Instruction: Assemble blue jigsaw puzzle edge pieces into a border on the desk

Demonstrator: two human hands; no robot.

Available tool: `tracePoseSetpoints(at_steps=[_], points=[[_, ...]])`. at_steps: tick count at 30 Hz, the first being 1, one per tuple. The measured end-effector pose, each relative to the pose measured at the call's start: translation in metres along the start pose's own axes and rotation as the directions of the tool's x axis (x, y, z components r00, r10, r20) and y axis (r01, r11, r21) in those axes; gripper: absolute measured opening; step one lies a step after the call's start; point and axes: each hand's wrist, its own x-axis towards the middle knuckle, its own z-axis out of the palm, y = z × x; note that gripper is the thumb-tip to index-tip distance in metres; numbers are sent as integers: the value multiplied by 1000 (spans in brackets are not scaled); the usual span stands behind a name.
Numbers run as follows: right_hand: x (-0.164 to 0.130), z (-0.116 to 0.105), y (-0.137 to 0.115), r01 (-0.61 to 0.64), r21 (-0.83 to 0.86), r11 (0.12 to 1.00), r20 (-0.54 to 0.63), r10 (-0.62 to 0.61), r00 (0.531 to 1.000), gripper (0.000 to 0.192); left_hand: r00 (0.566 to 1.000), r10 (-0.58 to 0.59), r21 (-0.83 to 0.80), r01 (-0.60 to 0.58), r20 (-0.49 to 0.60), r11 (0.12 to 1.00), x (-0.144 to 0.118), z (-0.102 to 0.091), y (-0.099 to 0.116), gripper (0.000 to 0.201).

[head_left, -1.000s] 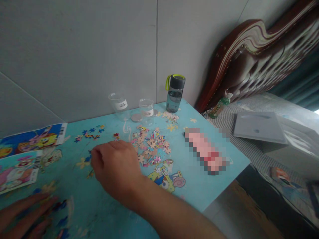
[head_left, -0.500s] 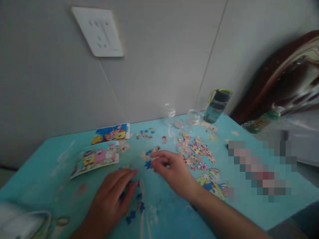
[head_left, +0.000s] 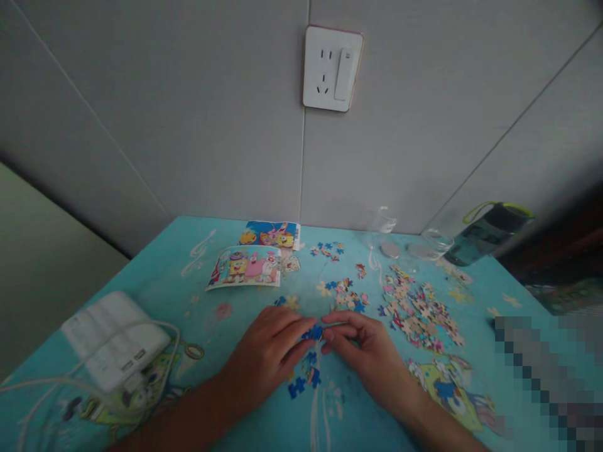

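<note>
Both hands meet over the near middle of the table. My left hand (head_left: 271, 348) pinches joined blue jigsaw puzzle pieces (head_left: 313, 332) between thumb and fingers. At their right edge, my right hand (head_left: 360, 342) has its thumb and fingertips closed on a small jigsaw puzzle piece, mostly hidden by the fingers. Just below lie more joined blue puzzle pieces (head_left: 305, 380), partly covered by the left hand. Beyond the hands is a small cluster of blue and yellow pieces (head_left: 348, 295). A big heap of loose puzzle pieces (head_left: 419, 311) spreads to the right.
Two cartoon picture cards (head_left: 247, 267) lie at the back left. A white power adapter (head_left: 115, 339) with cables sits at the left. Clear jars (head_left: 386, 220), a round lid (head_left: 389, 250) and a tilted-looking water bottle (head_left: 487, 233) stand along the back right. A wall socket (head_left: 333, 69) is above.
The view has turned left, so the table things appear further right. My right hand has left the small cluster and come to my left hand, which now holds blue pieces up between its fingers.
</note>
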Motion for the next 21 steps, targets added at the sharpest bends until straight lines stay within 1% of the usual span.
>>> tracePoseSetpoints(at_steps=[3,6,10,15,18,21], points=[[-1,1,2,18,-21,1000,9,-18,1000,25,1000,-5,-12,5,6,1000,0,0,-1,29],[0,-2,5,57,-50,997,-8,-57,998,22,1000,-13,-20,13,4,1000,2,-2,-1,30],[3,-12,6,93,-123,988,-97,-106,990,23,998,-57,-11,57,5,998,4,-6,-1,26],[7,-27,0,111,-309,944,-230,-187,955,22,995,-95,23,95,-17,995,4,-9,-6,21],[8,-32,0,105,-371,923,-257,-211,943,23,991,-131,85,134,-41,987,5,-13,-14,20],[8,-33,4,98,-428,899,-253,-223,941,23,982,-185,136,189,-45,973,7,-17,-23,22]])
